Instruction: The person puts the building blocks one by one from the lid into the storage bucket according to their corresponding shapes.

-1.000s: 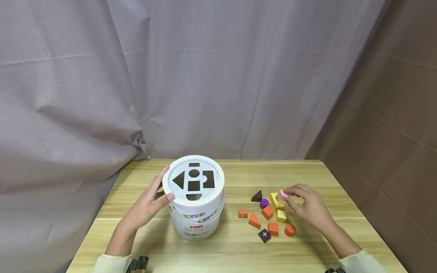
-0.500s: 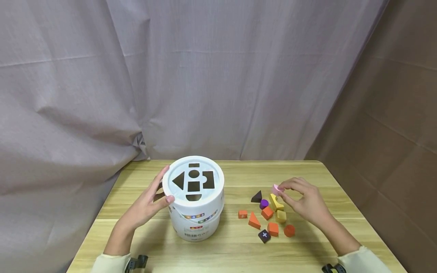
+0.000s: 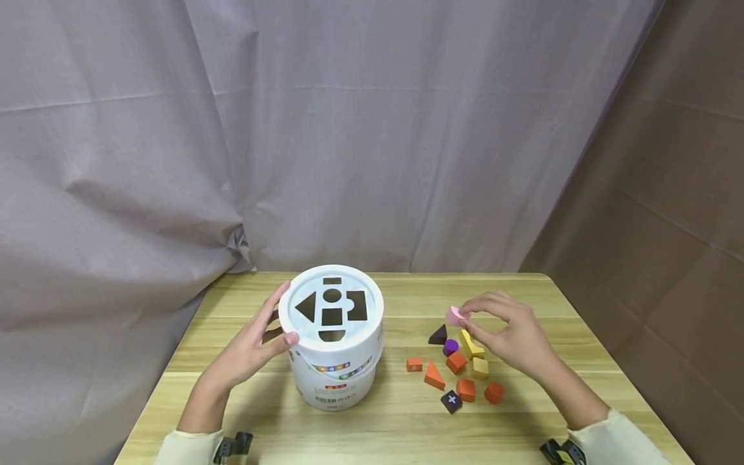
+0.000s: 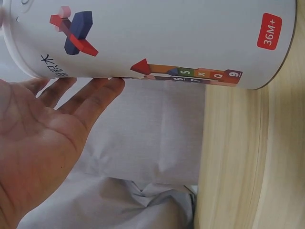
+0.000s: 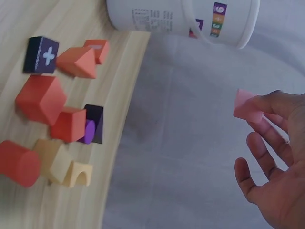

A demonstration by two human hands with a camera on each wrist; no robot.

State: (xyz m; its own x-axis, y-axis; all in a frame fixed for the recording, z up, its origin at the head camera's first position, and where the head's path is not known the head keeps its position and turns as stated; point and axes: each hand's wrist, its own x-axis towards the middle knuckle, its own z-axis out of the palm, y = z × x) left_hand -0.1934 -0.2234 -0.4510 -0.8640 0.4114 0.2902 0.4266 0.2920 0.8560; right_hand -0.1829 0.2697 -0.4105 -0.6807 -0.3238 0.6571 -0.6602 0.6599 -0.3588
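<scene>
A white bucket [image 3: 334,381] stands upright on the table, its lid [image 3: 363,284] cut with shaped holes: a triangle, a circle, rectangles, a half-round and a notched one. My left hand [image 3: 250,349] rests against the bucket's left side, thumb at the rim; in the left wrist view its fingers [image 4: 97,98] lie fairly straight along the wall. Between thumb and fingertips, my right hand [image 3: 511,332] pinches a pink half-round block [image 3: 455,316], raised above the loose blocks. The right wrist view shows this pink block [image 5: 245,106] with the other fingers spread loosely.
Right of the bucket lie several blocks: a black triangle [image 3: 438,335], a purple cylinder [image 3: 450,347], a yellow notched block [image 3: 472,345], a yellow block [image 3: 480,369], an orange triangle [image 3: 433,375], a red cylinder [image 3: 494,392] and a black plus-marked block [image 3: 451,402]. A grey curtain [image 3: 372,161] hangs behind.
My right hand has lifted the pink half-round block from beside the yellow notched block and carried it left and up. My left hand stays on the bucket.
</scene>
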